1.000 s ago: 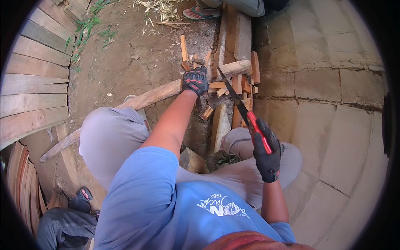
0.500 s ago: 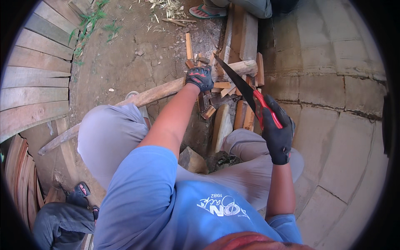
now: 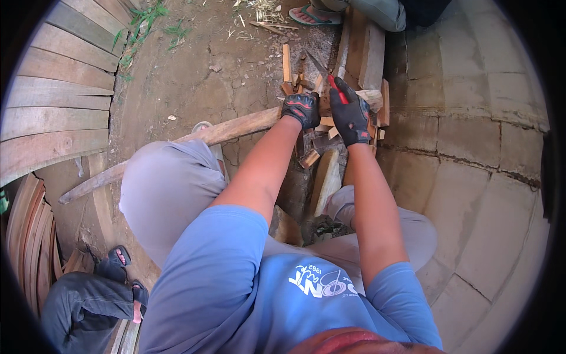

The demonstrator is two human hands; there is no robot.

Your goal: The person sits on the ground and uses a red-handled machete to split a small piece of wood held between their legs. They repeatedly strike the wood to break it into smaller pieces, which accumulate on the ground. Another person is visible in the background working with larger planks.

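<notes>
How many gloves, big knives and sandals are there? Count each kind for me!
Black gloves: 2, on the left hand and the right hand
Red-handled knife: 1
Sandals: 3, a black pair and a red one
Total: 6

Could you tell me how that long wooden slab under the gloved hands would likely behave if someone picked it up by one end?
The long wooden slab looks thick and rigid, so it would probably stay stiff rather than sag. Its length suggests it would feel end-heavy. Its flat, rough faces make rolling or slipping unlikely, especially for the gloved left hand.
</notes>
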